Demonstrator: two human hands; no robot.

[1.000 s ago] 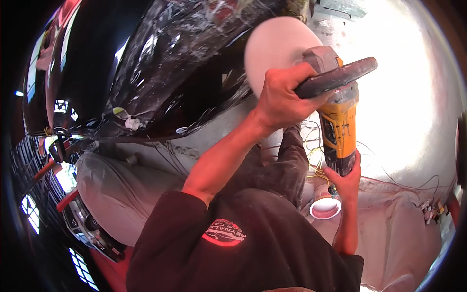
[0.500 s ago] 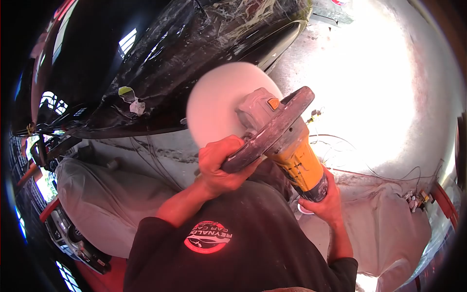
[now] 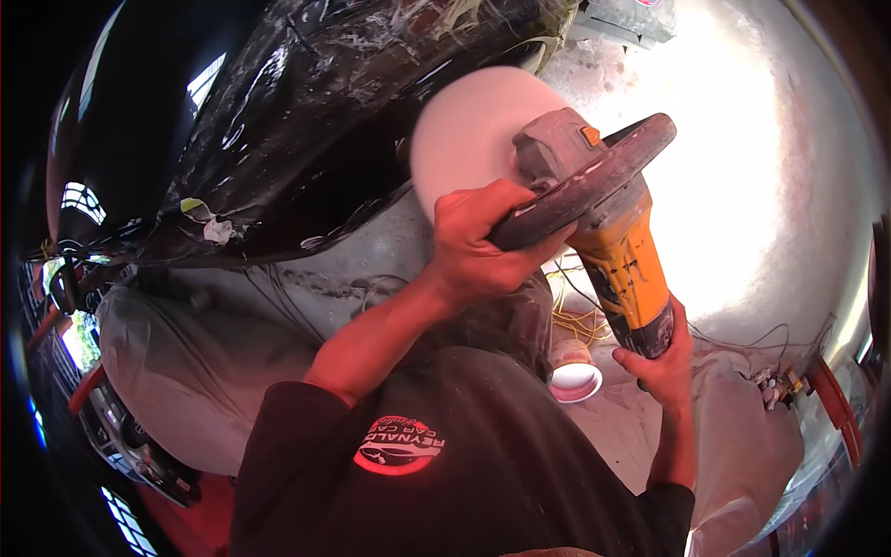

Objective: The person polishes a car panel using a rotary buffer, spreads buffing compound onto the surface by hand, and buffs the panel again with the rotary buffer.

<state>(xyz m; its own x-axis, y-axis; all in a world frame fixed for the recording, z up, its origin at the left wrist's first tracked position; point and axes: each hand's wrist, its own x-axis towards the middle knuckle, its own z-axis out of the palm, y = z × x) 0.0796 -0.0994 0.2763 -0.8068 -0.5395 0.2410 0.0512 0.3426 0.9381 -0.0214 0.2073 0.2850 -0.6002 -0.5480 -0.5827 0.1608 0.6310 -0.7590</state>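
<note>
A yellow rotary polisher (image 3: 631,265) with a dark, dusty loop handle (image 3: 594,181) is gripped in both of my hands. My left hand (image 3: 487,237) is wrapped around the near end of the loop handle. Around the rear end of the body my right hand (image 3: 664,357) is closed, thumb on the near side. The round white pad (image 3: 473,125) looks smeared, as if spinning. It overlaps the edge of the glossy black car panel (image 3: 362,176) in view; I cannot tell whether they touch.
Clear plastic sheeting (image 3: 325,74) covers part of the car. Below the polisher stand a round white-rimmed container (image 3: 575,381) and a yellow cord (image 3: 580,325). Covered shapes (image 3: 186,371) lie at left. A thin cable (image 3: 752,339) crosses the brightly lit floor (image 3: 715,186).
The polisher and both hands have moved right and the pad has shifted up in view. The container and yellow cord show more now. Both grips stay closed.
</note>
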